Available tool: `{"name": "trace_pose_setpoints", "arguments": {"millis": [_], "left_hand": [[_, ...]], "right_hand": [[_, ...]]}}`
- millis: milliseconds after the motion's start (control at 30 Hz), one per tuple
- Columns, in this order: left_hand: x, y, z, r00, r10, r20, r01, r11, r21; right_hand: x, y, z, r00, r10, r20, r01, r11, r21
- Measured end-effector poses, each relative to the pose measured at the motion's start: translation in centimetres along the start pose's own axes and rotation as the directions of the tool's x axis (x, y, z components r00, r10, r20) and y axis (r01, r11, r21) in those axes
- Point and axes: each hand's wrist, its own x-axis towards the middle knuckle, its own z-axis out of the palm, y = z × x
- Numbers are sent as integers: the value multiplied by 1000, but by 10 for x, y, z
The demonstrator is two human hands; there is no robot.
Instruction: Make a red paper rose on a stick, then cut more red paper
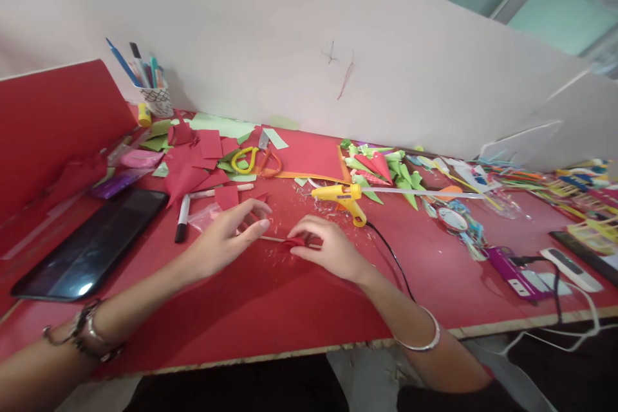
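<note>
My right hand (331,246) pinches a small folded piece of red paper (293,242) that sits around a thin pale stick (270,238). The stick lies nearly level, and its right part passes under my fingers. To the left, my left hand (234,235) hovers by the stick's other end, thumb and fingers apart, with nothing seen between them. Just beyond the hands a yellow glue gun (344,196) lies on its side with a long clear glue stick (420,192) in its back. Scissors (255,159) with yellow and orange handles rest among the paper scraps.
A black phone (91,244) and a marker (182,219) lie on the left of the red table (270,322). Red paper pieces (193,164) and a pen cup (157,100) stand behind. Green-and-red paper shapes (386,170), a purple power strip (515,273) and cables are to the right.
</note>
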Motion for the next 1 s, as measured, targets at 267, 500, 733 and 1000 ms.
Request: {"name": "trace_pose_setpoints", "arguments": {"millis": [267, 500, 733, 1000], "left_hand": [[4, -1, 30, 949, -176, 260, 297, 775, -558], [0, -2, 37, 966, -125, 225, 225, 833, -505], [4, -1, 39, 943, -247, 221, 331, 715, -616], [7, 11, 36, 859, -375, 349, 451, 229, -863]], "right_hand": [[-1, 3, 16, 947, -34, -319, 81, 987, 137], [-2, 2, 20, 946, -73, -316, 109, 989, 98], [-4, 1, 22, 962, -84, -259, 104, 993, 63], [-4, 0, 28, 980, -107, -165, 99, 993, -56]]}}
